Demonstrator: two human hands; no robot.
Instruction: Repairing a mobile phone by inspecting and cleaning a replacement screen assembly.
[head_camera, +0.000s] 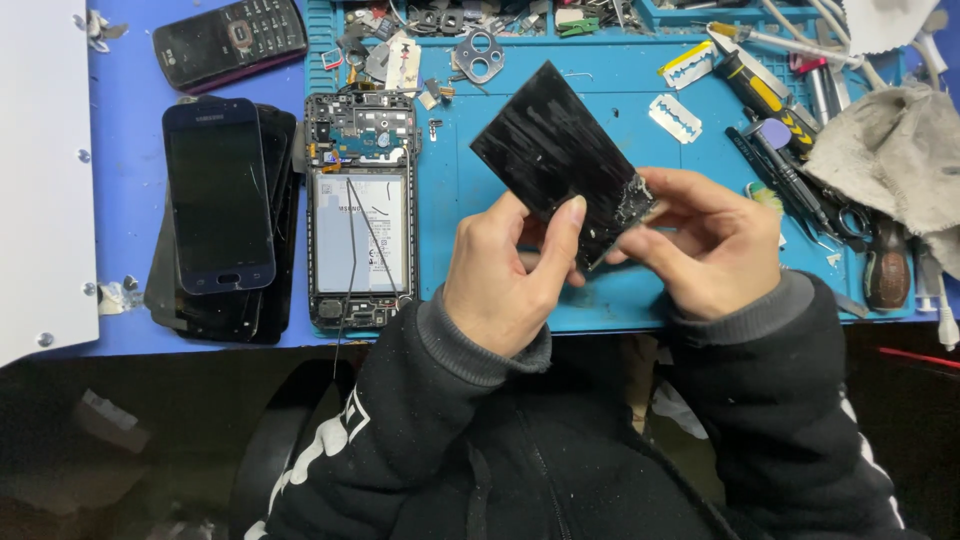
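Two hands hold a black phone panel (555, 150) tilted above a blue work mat (600, 290). The left hand (505, 275) pinches the panel's near edge, thumb pressed on its face, while the right hand (705, 245) grips the near right corner, where whitish scraped residue has gathered. A thin dark tool tip appears to poke out beneath that corner, though what it is cannot be told. Streaks and pale flecks remain across the glossy face, so the cleaning looks only partly done, with most residue cleared toward one corner. To the left on the surface lies an opened phone frame (360, 210), its battery and circuit board exposed and no cover fitted. Further left sits a stack of dark phones (220, 210). Two razor blades (675, 118) lie on the far right of the mat, beside screwdrivers (765, 85) and a grey rag (890, 150).
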